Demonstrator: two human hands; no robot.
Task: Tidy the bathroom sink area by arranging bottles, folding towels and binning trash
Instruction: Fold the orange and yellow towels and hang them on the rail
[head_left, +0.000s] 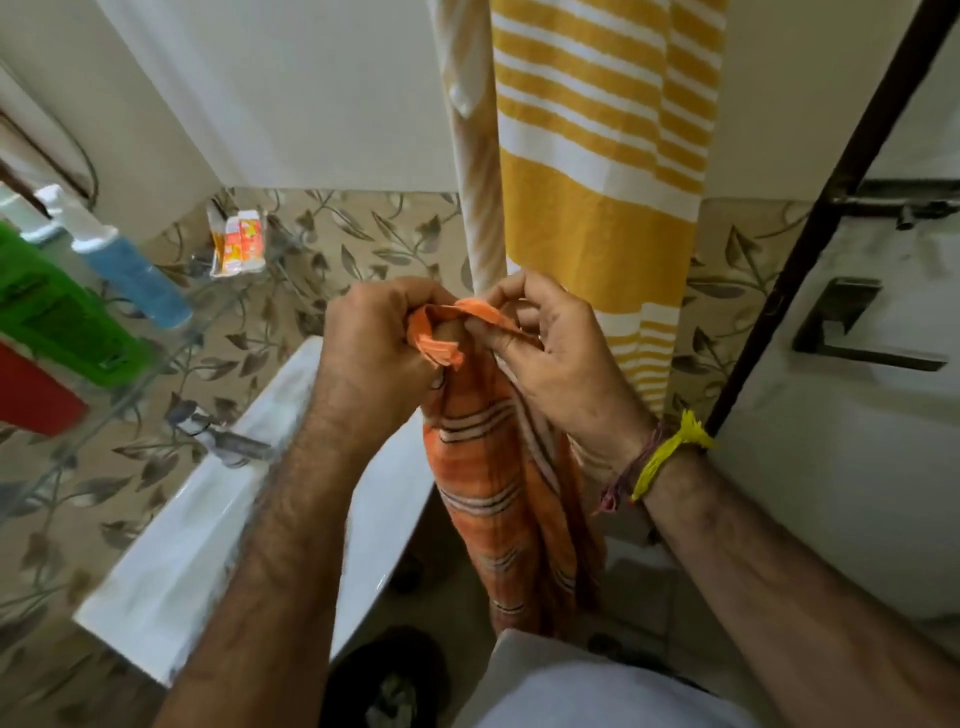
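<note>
Standing far left of the left hand (382, 338), a green bottle (62, 312) and a blue bottle (132, 270) are crowding a glass shelf (228, 306), with a small orange-and-white pack (240, 244) sitting farther along it. Below that hand, the white sink (218, 519) is running under the forearm. The left hand is closing on the bunched top edge of the orange towel (498, 483), and the right hand (553, 348), just beside it, is pinching the same edge between thumb and fingers. The towel is hanging straight down between both wrists. Above and behind the right hand, a yellow towel (597, 156) is hanging against the wall. A yellow thread (670, 452) is circling the right wrist, and a door handle (852, 327) is sitting further right.
</note>
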